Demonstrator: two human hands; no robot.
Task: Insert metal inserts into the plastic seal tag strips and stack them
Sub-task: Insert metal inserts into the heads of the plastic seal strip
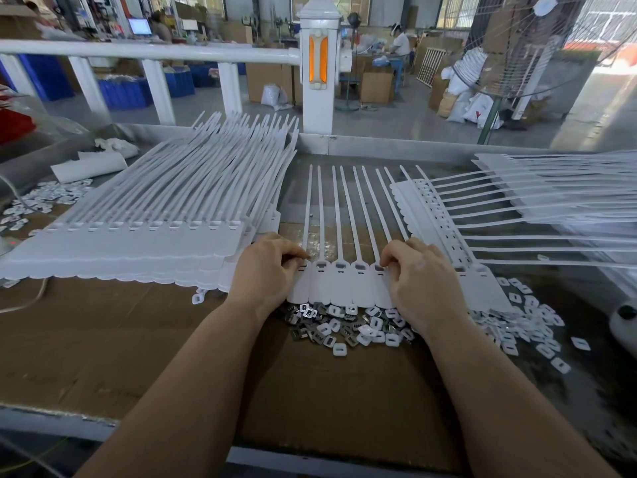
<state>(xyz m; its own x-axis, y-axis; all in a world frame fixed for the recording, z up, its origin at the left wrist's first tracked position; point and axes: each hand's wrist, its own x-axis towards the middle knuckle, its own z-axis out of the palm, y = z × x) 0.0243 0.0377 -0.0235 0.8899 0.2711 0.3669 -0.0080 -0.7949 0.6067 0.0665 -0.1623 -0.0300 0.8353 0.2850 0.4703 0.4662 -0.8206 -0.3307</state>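
Observation:
A white strip of joined seal tags (344, 286) lies flat before me, its thin tails running away toward the table's back rim. My left hand (267, 270) rests on its left end, fingers curled, thumb and forefinger pinched together at the leftmost slot. My right hand (418, 281) covers the right end, its fingertips curled down at a slot; what they pinch is hidden. Several slots between my hands show dark metal. A heap of metal inserts and small white caps (344, 327) lies just below the strip.
A tall stack of strips (144, 232) fills the left. Another stack (482, 208) fans to the right. More white caps (524, 326) lie scattered at right, others (44, 198) at far left. Brown cardboard (138, 339) covers the table. A white fence rail (148, 51) stands behind.

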